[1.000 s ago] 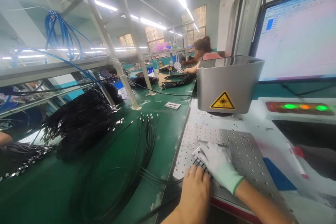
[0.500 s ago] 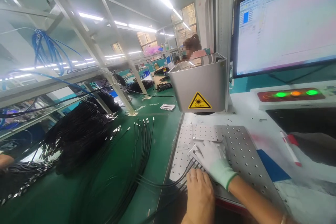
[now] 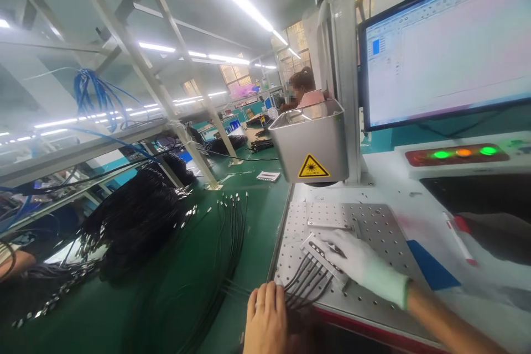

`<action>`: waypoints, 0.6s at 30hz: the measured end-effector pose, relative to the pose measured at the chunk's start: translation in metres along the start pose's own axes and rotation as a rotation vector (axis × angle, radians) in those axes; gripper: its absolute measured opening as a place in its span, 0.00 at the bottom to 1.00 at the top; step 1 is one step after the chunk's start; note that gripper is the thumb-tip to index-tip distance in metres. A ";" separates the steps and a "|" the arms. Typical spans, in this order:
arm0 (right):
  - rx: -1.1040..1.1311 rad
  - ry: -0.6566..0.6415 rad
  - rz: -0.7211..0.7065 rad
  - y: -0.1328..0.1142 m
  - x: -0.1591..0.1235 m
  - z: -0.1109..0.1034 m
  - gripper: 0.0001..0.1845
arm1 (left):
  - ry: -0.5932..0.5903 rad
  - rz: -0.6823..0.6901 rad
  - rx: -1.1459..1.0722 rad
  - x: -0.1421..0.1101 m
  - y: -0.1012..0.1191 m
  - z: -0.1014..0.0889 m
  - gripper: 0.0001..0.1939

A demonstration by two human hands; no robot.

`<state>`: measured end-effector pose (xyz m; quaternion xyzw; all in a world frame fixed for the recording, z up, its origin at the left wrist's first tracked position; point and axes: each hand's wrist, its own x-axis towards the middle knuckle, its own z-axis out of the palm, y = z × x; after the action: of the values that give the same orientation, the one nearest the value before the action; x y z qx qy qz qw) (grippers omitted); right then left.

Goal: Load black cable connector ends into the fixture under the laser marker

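My right hand (image 3: 357,260), in a white glove with a green cuff, grips the far right side of a slotted metal cable holder (image 3: 317,251) on the perforated plate. Several black cables (image 3: 309,279) run side by side out of the holder toward me and bend left. My bare left hand (image 3: 266,315) is closed over these cables at the plate's left edge, fingers together; the part under the palm is hidden. Above the plate hangs a metal laser head (image 3: 311,138) with a yellow warning label.
The perforated metal plate (image 3: 373,232) has a straight stop bar (image 3: 327,225). Loose cables (image 3: 234,232) and a large black cable heap (image 3: 133,221) lie on the green table. A second slotted holder (image 3: 268,176) lies farther back. A monitor (image 3: 448,50) stands right; a person (image 3: 305,88) sits beyond.
My left hand has slid left along the cables, away from the holder. My right hand has shifted slightly right, and more of the holder and its fanned cables shows.
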<state>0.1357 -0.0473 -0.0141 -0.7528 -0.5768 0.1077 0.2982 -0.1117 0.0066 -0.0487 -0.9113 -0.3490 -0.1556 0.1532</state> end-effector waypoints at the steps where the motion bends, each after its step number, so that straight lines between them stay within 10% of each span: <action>1: 0.030 -0.044 -0.038 0.006 -0.007 -0.005 0.21 | -0.002 0.046 0.038 -0.004 -0.008 0.000 0.25; 5: -0.225 -0.150 -0.315 0.029 -0.025 -0.007 0.22 | -0.001 0.162 0.156 -0.002 -0.015 0.001 0.20; 10: -0.645 0.339 -0.735 0.044 -0.030 0.024 0.14 | -0.080 0.232 0.144 0.014 -0.008 -0.006 0.17; 13: -0.709 0.612 -0.797 0.039 -0.031 0.026 0.19 | -0.095 0.241 0.119 0.015 -0.007 -0.008 0.17; 18: -0.787 0.600 -0.797 0.023 -0.018 0.002 0.22 | -0.125 0.245 0.121 0.012 -0.005 -0.007 0.19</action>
<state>0.1475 -0.0668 -0.0317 -0.5311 -0.7004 -0.4473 0.1650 -0.1076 0.0144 -0.0372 -0.9442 -0.2527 -0.0575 0.2035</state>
